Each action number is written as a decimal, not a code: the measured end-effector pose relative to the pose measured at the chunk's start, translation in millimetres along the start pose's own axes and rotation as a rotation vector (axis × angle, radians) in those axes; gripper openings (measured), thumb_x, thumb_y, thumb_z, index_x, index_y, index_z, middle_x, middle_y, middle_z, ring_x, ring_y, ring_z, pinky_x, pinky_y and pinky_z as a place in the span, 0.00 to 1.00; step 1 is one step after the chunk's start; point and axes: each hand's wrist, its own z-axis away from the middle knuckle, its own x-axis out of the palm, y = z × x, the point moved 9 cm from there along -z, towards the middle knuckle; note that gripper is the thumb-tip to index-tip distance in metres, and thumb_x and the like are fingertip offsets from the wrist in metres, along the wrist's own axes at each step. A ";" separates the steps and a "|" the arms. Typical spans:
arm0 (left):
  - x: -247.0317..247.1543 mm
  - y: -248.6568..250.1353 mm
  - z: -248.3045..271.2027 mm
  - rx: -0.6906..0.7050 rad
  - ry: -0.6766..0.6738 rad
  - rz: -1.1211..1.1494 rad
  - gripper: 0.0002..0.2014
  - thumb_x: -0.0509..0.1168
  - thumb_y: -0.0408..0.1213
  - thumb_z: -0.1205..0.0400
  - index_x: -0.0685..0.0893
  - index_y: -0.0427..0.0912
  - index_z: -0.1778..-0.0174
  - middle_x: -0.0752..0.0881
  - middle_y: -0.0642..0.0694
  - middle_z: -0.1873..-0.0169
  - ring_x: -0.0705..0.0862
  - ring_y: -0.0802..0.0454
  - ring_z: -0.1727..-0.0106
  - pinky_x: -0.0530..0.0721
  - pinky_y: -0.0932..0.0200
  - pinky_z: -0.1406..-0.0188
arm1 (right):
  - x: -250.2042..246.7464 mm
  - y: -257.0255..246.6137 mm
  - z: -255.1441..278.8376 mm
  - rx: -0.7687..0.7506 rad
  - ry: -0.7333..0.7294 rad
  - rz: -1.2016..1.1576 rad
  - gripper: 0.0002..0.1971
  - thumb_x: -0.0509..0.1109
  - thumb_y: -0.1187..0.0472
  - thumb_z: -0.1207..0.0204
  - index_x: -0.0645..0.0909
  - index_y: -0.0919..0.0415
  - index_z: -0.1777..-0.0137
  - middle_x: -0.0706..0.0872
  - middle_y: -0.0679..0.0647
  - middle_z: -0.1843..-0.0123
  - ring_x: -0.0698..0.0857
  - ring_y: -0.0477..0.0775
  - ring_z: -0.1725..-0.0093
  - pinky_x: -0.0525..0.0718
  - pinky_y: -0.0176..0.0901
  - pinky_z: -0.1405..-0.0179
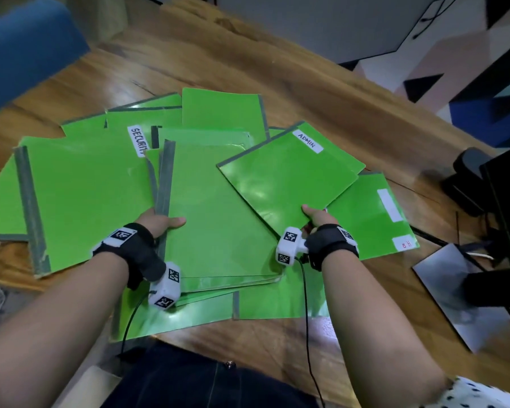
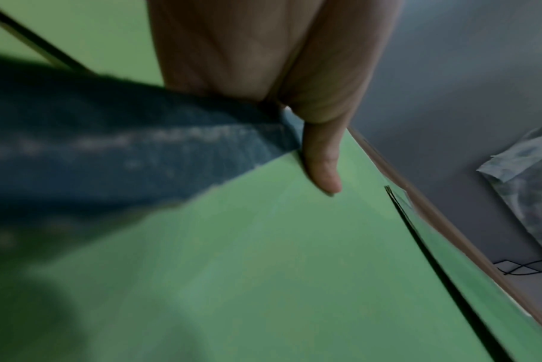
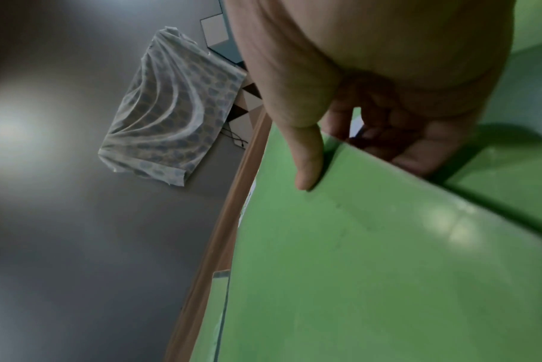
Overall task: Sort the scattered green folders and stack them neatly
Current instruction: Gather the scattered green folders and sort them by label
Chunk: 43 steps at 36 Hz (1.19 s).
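Note:
Several green folders with grey taped spines lie overlapped across the wooden table (image 1: 292, 78). My left hand (image 1: 162, 222) pinches the grey spine edge of the middle folder (image 1: 218, 219), thumb on top; the left wrist view shows that thumb (image 2: 322, 169) pressed on green (image 2: 263, 269). My right hand (image 1: 315, 216) pinches the near corner of the "ADMIN" folder (image 1: 289, 175), which is tilted and lifted over the others. In the right wrist view my thumb (image 3: 307, 159) lies on top of it (image 3: 372, 269) and my fingers curl beneath. A "SECURITY" label (image 1: 137, 141) shows on a folder behind.
A folder with white labels (image 1: 377, 213) lies at the right. A black monitor (image 1: 507, 219) on a silver base (image 1: 454, 293) stands at the right table edge, cables beside it. A blue chair (image 1: 27, 51) is at the far left. Bare wood lies beyond the folders.

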 end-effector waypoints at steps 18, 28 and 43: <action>2.3 9.9 14.7 0.053 -0.009 -0.054 0.34 0.74 0.41 0.25 0.69 0.31 0.27 0.80 0.33 0.37 0.78 0.34 0.37 0.78 0.43 0.36 | -123.1 -145.4 166.2 -0.976 0.659 0.151 0.10 0.65 0.64 0.21 0.82 0.60 0.42 0.88 0.52 0.46 0.82 0.51 0.49 0.81 0.48 0.40; 1.5 12.4 19.0 0.096 -0.062 -0.075 0.35 0.73 0.46 0.25 0.70 0.30 0.28 0.81 0.34 0.42 0.78 0.39 0.46 0.78 0.49 0.41 | -83.6 -58.6 105.5 -0.634 0.081 -0.145 0.27 0.71 0.64 0.28 0.73 0.66 0.29 0.82 0.60 0.33 0.84 0.60 0.40 0.82 0.58 0.39; 14.1 6.9 38.1 0.041 -0.161 -0.064 0.63 0.65 0.75 0.41 0.54 0.37 0.18 0.64 0.33 0.21 0.68 0.34 0.24 0.68 0.36 0.27 | -12.2 43.7 63.9 -0.328 0.119 0.878 0.03 0.62 0.69 0.23 0.76 0.67 0.56 0.82 0.59 0.54 0.83 0.59 0.55 0.84 0.45 0.55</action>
